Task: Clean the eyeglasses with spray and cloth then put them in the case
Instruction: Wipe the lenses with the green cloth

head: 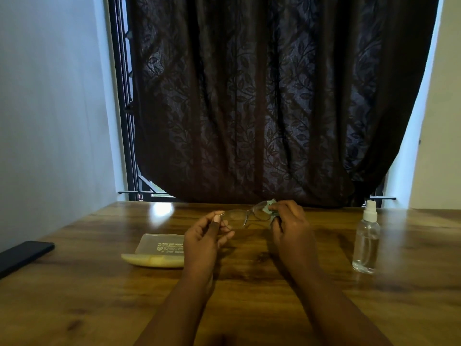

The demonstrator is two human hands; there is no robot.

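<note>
The eyeglasses [243, 216], thin dark frame with clear lenses, are held up above the wooden table [99, 295]. My left hand [208, 236] pinches their left end between thumb and fingers. My right hand [290, 221] presses a small pale green cloth [268, 207] against the right lens. An open glasses case [157, 250] lies on the table left of my left hand, with a clear lid bearing white print and a yellowish base. A clear spray bottle [366, 242] with a white nozzle stands upright at the right.
A black flat object [23, 255] lies at the table's left edge. A dark leaf-patterned curtain [274, 96] hangs behind the table's far edge over a barred window. White walls stand on both sides.
</note>
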